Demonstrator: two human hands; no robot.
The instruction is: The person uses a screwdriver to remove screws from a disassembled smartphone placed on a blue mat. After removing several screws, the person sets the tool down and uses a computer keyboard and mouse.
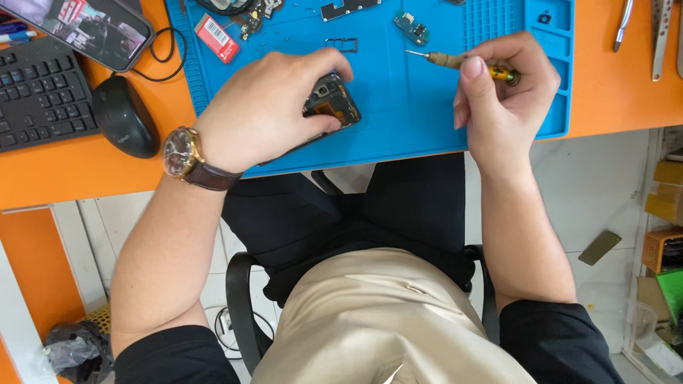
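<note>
Two bare hands work over one blue repair mat (427, 121) laid on an orange desk (612, 92). One opened phone (333, 103), its back off and dark inner parts showing, lies on the mat near its front edge; the left hand (267, 107) wraps around it from above, fingers curled tight over its top end and thumb along the lower side, so it is held firmly. One wristwatch (181, 151) with a brown strap sits on that wrist. The right hand (501, 96) pinches one small screwdriver (462, 64) with a yellow and tan handle between thumb and fingers; the thin tip points left and lies just above the mat, well apart from the phone. On the mat's far part lie one small green circuit board (412, 28), one metal card tray frame (341, 45), one red and white packet (217, 38), and a few dark small parts too small to count. Left of the mat, on the desk, stand one black mouse (124, 116), one black keyboard (39, 96) and one second phone (85, 28) with a lit screen. At the right edge lie a few metal tools (658, 35); their number I cannot tell.
</note>
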